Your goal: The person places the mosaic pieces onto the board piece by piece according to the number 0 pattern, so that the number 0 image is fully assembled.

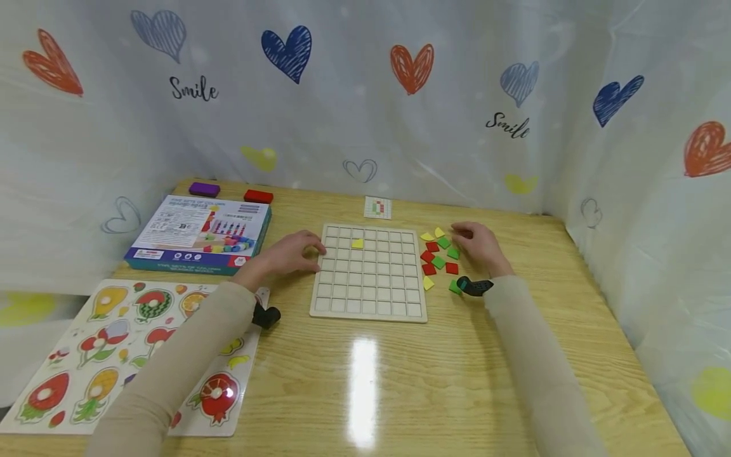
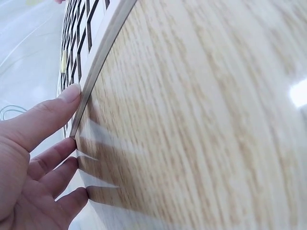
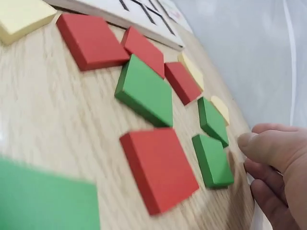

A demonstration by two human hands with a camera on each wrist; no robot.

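Observation:
A wooden grid board lies flat in the middle of the table, with one yellow piece in a cell of its upper part. At its left edge is my left hand; in the left wrist view the thumb touches the rim and the fingertips rest beside it, low at the table. My right hand is just right of the loose pieces, fingers bent and nothing visible in them. Nearest to it is a green tile. A red tile and several other red, green and yellow pieces lie around.
Behind the board lies a small pattern card. To the left are a boxed toy set and a fruit puzzle board under my left forearm. A purple block and a red block sit at the back, before a hanging curtain.

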